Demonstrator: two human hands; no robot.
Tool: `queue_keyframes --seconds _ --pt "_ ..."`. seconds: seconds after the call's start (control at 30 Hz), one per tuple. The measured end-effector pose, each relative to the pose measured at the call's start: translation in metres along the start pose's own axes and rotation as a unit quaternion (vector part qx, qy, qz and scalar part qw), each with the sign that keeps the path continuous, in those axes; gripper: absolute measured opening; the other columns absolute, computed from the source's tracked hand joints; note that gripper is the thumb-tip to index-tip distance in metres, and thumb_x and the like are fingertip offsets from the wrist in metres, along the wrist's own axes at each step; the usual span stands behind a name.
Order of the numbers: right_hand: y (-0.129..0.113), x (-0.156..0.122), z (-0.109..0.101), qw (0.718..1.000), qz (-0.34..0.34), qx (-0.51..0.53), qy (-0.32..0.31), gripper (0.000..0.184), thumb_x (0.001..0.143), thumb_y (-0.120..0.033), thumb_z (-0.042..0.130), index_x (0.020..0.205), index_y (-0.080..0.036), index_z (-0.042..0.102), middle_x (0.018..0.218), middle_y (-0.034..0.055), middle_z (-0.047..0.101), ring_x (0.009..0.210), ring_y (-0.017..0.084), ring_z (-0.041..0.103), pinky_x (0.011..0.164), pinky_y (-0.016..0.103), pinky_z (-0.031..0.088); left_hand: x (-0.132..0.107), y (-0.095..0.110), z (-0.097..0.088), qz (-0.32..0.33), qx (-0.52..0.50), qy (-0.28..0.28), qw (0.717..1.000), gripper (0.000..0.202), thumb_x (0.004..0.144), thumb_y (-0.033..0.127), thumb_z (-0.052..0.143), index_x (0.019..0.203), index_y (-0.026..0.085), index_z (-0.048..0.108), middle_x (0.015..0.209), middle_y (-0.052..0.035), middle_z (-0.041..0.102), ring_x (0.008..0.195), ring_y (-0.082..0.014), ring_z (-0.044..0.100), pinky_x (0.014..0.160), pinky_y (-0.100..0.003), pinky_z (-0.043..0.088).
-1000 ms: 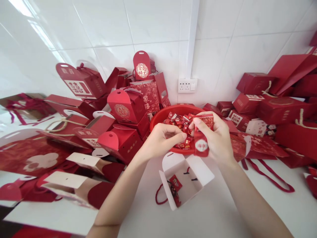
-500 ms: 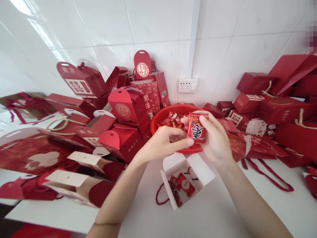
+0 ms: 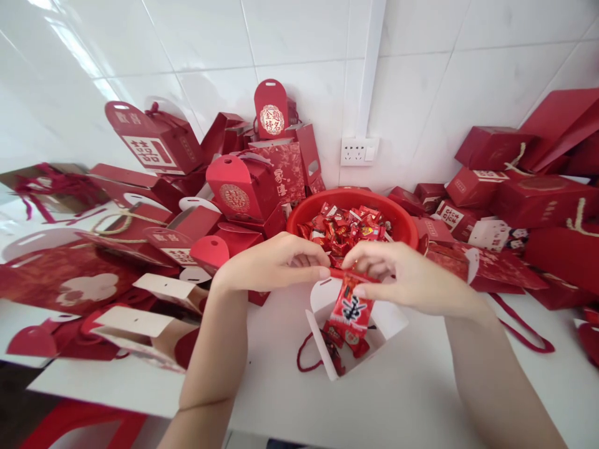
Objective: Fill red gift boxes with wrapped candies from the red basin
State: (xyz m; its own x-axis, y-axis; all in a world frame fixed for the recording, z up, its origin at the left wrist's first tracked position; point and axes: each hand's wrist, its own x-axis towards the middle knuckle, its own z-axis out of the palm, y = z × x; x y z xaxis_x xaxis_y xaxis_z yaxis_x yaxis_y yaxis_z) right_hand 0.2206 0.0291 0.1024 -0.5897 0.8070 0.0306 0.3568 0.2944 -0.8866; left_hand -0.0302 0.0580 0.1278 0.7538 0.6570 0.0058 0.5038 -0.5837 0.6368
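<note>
My right hand (image 3: 397, 274) pinches a red candy packet (image 3: 352, 305) with large black lettering between thumb and fingers. The packet hangs tilted over an open white-lined gift box (image 3: 322, 358). Inside that box lie several red wrapped sweets (image 3: 337, 337), partly covered by the packet. My left hand (image 3: 285, 262) is to the left of the packet, apart from it, with bent fingers and nothing visible in them. Behind both hands stands a red plastic basin (image 3: 405, 218) holding many red wrapped candies (image 3: 339, 227).
Red gift boxes (image 3: 243, 187) are stacked to the left, with open bags (image 3: 51, 280) before them. More red boxes (image 3: 486, 193) crowd the right side. A white wall socket (image 3: 359, 151) is behind the basin. A red stool (image 3: 84, 421) shows below the table edge.
My right hand has lowered the packet from in front of the basin to over the white-lined box. My left hand has come off the packet and moved left.
</note>
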Motion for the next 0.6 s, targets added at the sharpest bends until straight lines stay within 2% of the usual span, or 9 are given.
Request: queue_keyframes --seconds 0.07,0.1,0.2,0.3,0.4,0.5,0.6 --pt "0.000 0.000 0.005 0.995 0.019 -0.081 -0.052 0.023 0.086 -0.026 0.068 0.108 -0.021 0.069 0.094 0.0043 0.075 0.086 0.022 0.071 0.076 0.033 0.054 -0.002 0.001 -0.001 -0.022 0.020 0.001 1.000 0.029 0.096 0.037 0.058 0.105 0.016 0.075 0.095 -0.0034 0.077 0.079 -0.0141 0.067 0.072 -0.021 0.047" --pt "0.000 0.000 0.006 0.990 0.022 -0.130 -0.058 0.023 0.087 -0.028 0.067 0.109 -0.021 0.070 0.097 0.0057 0.076 0.090 0.024 0.071 0.079 0.035 0.054 -0.003 0.001 -0.001 -0.031 0.025 -0.006 0.999 0.029 0.097 0.037 0.057 0.106 0.016 0.075 0.095 -0.0030 0.077 0.079 -0.0141 0.068 0.072 -0.021 0.047" --pt "-0.002 -0.004 0.004 0.971 0.023 -0.235 -0.029 0.023 0.089 -0.033 0.065 0.108 -0.022 0.072 0.100 0.0066 0.076 0.094 0.027 0.070 0.082 0.036 0.051 -0.002 0.003 0.000 -0.055 0.039 -0.033 0.997 0.030 0.097 0.039 0.055 0.106 0.017 0.074 0.091 -0.0020 0.076 0.074 -0.0135 0.066 0.069 -0.021 0.046" --pt "-0.006 -0.014 -0.003 0.964 0.025 -0.263 0.006 0.027 0.091 -0.036 0.062 0.114 -0.025 0.071 0.103 0.0056 0.077 0.093 0.026 0.070 0.080 0.035 0.050 0.000 0.002 0.003 -0.074 0.071 -0.041 0.994 0.030 0.096 0.040 0.054 0.097 0.016 0.073 0.082 -0.0012 0.074 0.067 -0.0130 0.062 0.065 -0.022 0.042" --pt "-0.007 -0.026 -0.011 0.961 0.032 -0.273 0.039 0.025 0.088 -0.038 0.065 0.109 -0.026 0.073 0.096 0.0042 0.077 0.084 0.026 0.070 0.072 0.034 0.049 0.004 0.000 0.007 -0.084 0.088 -0.045 0.992 0.027 0.093 0.036 0.055 0.082 0.015 0.068 0.077 -0.0012 0.070 0.067 -0.0133 0.061 0.064 -0.023 0.040" --pt "-0.002 -0.036 -0.017 0.958 0.019 -0.272 0.086 0.025 0.081 -0.042 0.073 0.102 -0.029 0.075 0.086 0.0026 0.076 0.076 0.027 0.070 0.065 0.034 0.048 0.009 -0.004 0.013 -0.059 0.086 -0.064 0.993 0.020 0.088 0.026 0.056 0.073 0.015 0.063 0.074 -0.0006 0.067 0.067 -0.0134 0.059 0.064 -0.023 0.039" --pt "0.005 -0.042 -0.016 0.957 0.020 -0.269 0.107 0.024 0.079 -0.046 0.075 0.097 -0.030 0.075 0.080 0.0014 0.076 0.073 0.027 0.069 0.064 0.034 0.049 0.013 -0.004 0.018 -0.034 0.102 -0.092 0.990 0.010 0.083 0.023 0.063 0.076 0.016 0.066 0.074 -0.0001 0.066 0.069 -0.0142 0.059 0.064 -0.023 0.039"
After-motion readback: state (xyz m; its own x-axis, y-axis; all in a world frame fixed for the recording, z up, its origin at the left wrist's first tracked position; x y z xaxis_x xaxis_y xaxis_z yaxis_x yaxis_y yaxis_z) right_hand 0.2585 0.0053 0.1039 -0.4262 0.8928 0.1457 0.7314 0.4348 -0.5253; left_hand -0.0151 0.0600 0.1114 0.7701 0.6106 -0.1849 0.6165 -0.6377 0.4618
